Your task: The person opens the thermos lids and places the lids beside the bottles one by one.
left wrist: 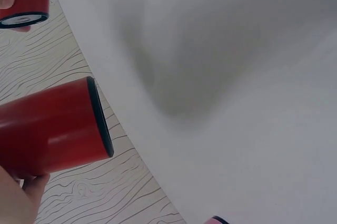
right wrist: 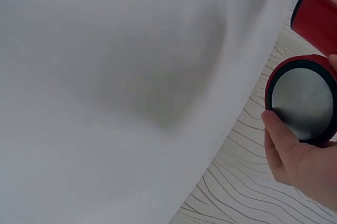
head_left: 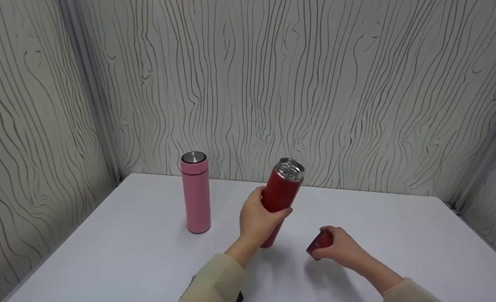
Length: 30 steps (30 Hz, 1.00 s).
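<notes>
My left hand grips a red thermos bottle round its middle. The bottle tilts to the right, its steel mouth uncovered. In the left wrist view its dark-rimmed base is off the table. To the right and lower, my right hand holds the red lid between thumb and fingers, apart from the bottle. The right wrist view shows the lid's round silver top with a dark ring. A pink thermos with its lid on stands upright to the left of the left hand.
Everything is over a white table. A wood-grain patterned wall rises behind its far edge, with similar panels at both sides. Soft shadows of the hands lie on the tabletop.
</notes>
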Motion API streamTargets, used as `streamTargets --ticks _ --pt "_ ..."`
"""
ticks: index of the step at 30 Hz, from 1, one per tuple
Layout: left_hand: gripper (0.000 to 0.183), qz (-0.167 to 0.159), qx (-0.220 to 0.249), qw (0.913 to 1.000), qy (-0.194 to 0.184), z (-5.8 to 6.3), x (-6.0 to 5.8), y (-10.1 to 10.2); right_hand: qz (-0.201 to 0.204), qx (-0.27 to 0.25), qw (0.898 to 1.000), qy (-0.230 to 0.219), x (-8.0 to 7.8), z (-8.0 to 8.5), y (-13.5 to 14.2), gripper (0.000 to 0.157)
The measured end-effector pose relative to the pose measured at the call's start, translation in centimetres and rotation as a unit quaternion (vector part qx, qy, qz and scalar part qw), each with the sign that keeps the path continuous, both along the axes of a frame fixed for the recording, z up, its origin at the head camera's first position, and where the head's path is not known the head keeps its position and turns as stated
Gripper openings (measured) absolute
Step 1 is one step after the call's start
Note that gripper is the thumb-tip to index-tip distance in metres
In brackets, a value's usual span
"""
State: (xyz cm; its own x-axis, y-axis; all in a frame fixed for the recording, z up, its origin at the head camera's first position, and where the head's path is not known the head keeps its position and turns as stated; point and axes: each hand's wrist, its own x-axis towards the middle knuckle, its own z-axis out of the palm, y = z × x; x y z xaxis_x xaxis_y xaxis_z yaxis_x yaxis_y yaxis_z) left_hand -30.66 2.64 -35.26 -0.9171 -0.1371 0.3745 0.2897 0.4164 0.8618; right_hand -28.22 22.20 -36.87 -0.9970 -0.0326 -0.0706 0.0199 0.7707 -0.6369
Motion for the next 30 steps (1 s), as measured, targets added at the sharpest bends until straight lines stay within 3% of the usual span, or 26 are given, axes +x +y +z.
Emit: streamTargets --ticks 6,16,30 --pt "0.057 0.002 0.003 1.0000 -0.005 -0.1 0.0 0.0 0.009 0.014 1.000 0.002 0.0 -1.7 -0.8 0.073" --pt "0.057 0.002 0.004 1.0000 -0.004 0.0 0.0 -0.1 0.024 0.003 1.000 0.006 -0.3 -3.1 -1.0 0.071" --pt "0.054 0.006 0.002 0.9999 0.014 0.0 -0.3 -0.2 0.061 -0.009 0.998 -0.006 -0.4 -3.6 -0.7 0.066"
